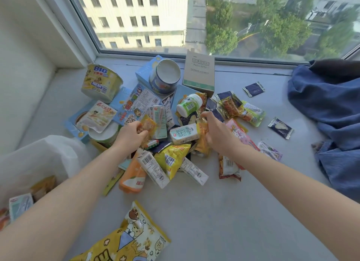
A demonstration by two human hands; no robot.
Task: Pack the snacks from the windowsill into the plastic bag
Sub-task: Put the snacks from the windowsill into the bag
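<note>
Snacks lying heaped on the pale grey windowsill (194, 202), counted by kind.
Three round paper noodle tubs are lying far left: yellow tub (101, 82), blue-and-white tub (165, 79), green-rimmed tub (105, 135). Four pale rectangular drink cartons (184, 134) are lying mid-pile, a fifth carton (20, 205) inside the translucent white plastic bag (48, 153). One brown cardboard box (198, 73) is standing far back; two dark-blue foil sachets (253, 89) are lying apart from the pile, right.

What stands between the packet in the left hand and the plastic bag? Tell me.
Little: the left hand grips the orange packet; a cup sits between it and the plastic bag, probably low enough to pass over.
</note>
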